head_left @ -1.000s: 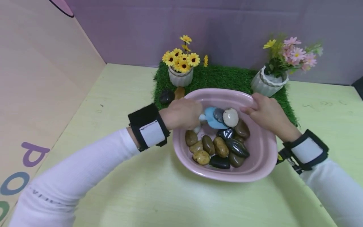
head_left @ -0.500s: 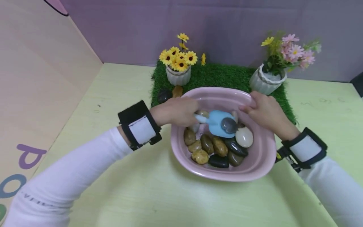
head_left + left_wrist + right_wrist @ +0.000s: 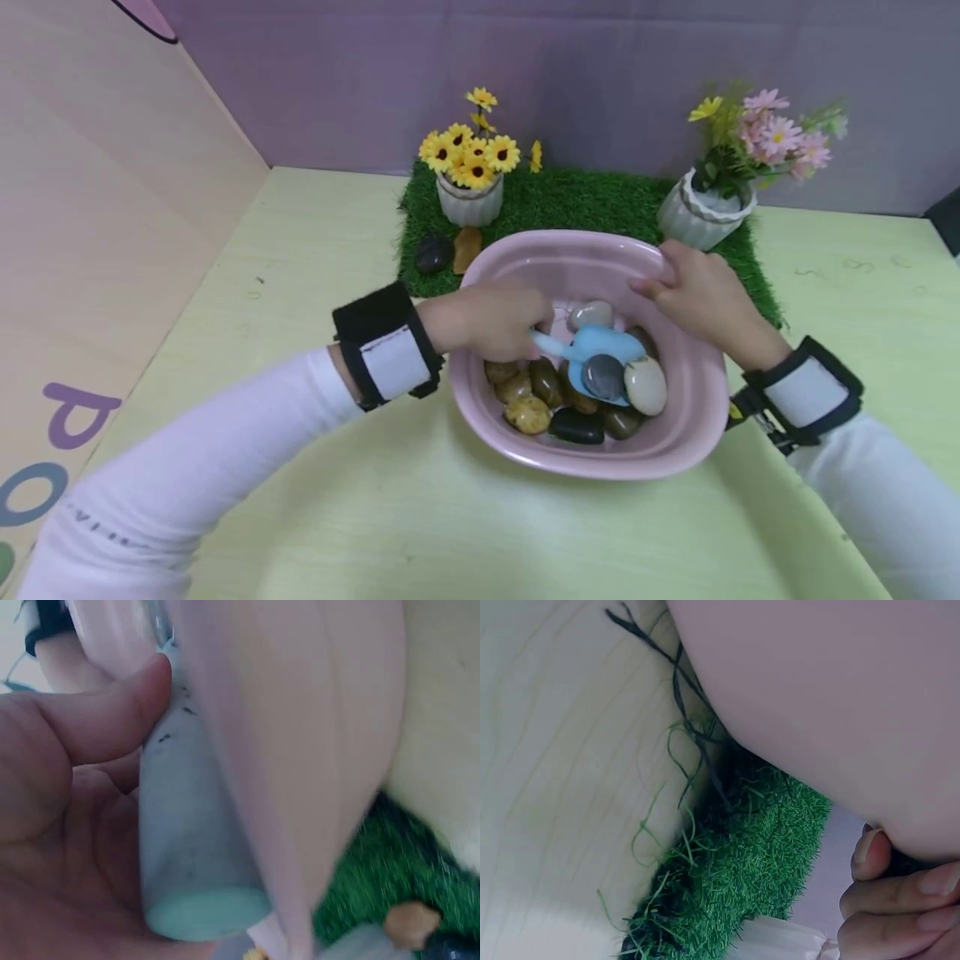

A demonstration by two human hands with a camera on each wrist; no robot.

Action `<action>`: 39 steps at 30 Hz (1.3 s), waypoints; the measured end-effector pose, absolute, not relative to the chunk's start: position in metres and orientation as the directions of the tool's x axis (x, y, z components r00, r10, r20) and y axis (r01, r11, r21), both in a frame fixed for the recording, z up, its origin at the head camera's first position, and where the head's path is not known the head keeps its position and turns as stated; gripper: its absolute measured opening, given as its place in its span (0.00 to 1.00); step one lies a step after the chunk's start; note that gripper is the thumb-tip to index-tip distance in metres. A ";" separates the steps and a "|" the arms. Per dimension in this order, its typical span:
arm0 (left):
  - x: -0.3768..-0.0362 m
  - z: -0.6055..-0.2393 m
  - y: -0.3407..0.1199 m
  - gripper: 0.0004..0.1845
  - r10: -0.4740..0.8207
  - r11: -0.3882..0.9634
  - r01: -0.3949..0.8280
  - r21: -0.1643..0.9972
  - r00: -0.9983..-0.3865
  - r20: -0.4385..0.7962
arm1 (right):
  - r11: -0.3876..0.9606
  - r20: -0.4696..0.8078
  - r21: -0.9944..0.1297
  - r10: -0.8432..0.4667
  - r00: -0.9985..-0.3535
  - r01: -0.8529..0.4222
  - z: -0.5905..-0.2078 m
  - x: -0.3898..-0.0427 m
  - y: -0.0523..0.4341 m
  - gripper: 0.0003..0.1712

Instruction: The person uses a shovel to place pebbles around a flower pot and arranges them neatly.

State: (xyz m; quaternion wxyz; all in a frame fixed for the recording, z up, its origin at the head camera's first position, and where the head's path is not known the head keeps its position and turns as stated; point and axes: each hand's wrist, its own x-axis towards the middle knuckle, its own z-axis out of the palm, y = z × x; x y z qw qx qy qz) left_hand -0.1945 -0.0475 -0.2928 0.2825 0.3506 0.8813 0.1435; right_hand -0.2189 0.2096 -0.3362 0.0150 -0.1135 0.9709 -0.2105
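My left hand [image 3: 502,321] grips the pale handle [image 3: 187,810] of a small light-blue toy shovel [image 3: 609,340] inside a pink basin [image 3: 585,468]. On the shovel's blade lies a dark grey stone [image 3: 603,377]. A cream-white stone [image 3: 646,387] overlaps the blade's right edge. Brown, tan and black stones [image 3: 528,414] cover the front of the basin floor, partly hidden by the blade. Farther back sits a light grey stone [image 3: 591,315]. At the basin's back right, my right hand [image 3: 705,296] holds the rim, fingers curled over its outer side in the right wrist view.
Behind the basin is a green turf mat [image 3: 585,198]. A pot of yellow flowers [image 3: 470,200] and a tilted pot of pink flowers [image 3: 705,215] stand on it. A black stone [image 3: 433,252] and an orange-brown stone [image 3: 467,248] lie left of the basin's back edge.
The shovel has swept forward through the basin, carrying the grey stone. The white stone has shifted from the blade toward the basin's right front. My right hand keeps its hold on the rim.
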 end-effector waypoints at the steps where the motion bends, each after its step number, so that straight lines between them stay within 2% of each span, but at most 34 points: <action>1: -0.191 -0.294 -0.045 0.05 0.694 0.719 0.543 0.433 -0.595 -0.406 | 0.886 0.019 -0.412 -0.227 -0.974 -0.214 -0.336 -0.219 0.209 0.21; 6: -0.175 -0.299 -0.035 0.08 0.647 0.762 0.555 0.334 -0.626 -0.435 | 0.888 0.019 -0.406 -0.228 -0.973 -0.216 -0.336 -0.219 0.209 0.21; 10: -0.170 -0.302 -0.035 0.14 0.611 0.792 0.518 0.325 -0.650 -0.452 | 0.891 0.021 -0.398 -0.230 -0.973 -0.219 -0.335 -0.219 0.209 0.21; 13: -0.170 -0.304 -0.035 0.18 0.593 0.804 0.514 0.300 -0.647 -0.480 | 0.890 0.031 -0.394 -0.238 -0.971 -0.230 -0.336 -0.220 0.209 0.21; 16: -0.173 -0.308 -0.036 0.18 0.609 0.787 0.553 0.272 -0.628 -0.485 | 0.889 0.040 -0.390 -0.245 -0.969 -0.241 -0.336 -0.220 0.208 0.20; 22: -0.181 -0.321 -0.043 0.16 0.703 0.705 0.654 0.276 -0.591 -0.396 | 0.890 0.044 -0.384 -0.249 -0.967 -0.246 -0.337 -0.221 0.208 0.20; 27: -0.181 -0.329 -0.044 0.15 0.740 0.664 0.723 0.189 -0.599 -0.308 | 0.891 0.040 -0.383 -0.249 -0.968 -0.245 -0.338 -0.221 0.209 0.21; 31: -0.180 -0.333 -0.045 0.15 0.744 0.659 0.737 0.152 -0.609 -0.275 | 0.891 0.040 -0.384 -0.247 -0.968 -0.243 -0.339 -0.220 0.209 0.21; 39: -0.180 -0.336 -0.047 0.16 0.753 0.652 0.742 0.154 -0.611 -0.246 | 0.892 0.035 -0.384 -0.243 -0.969 -0.238 -0.338 -0.219 0.209 0.21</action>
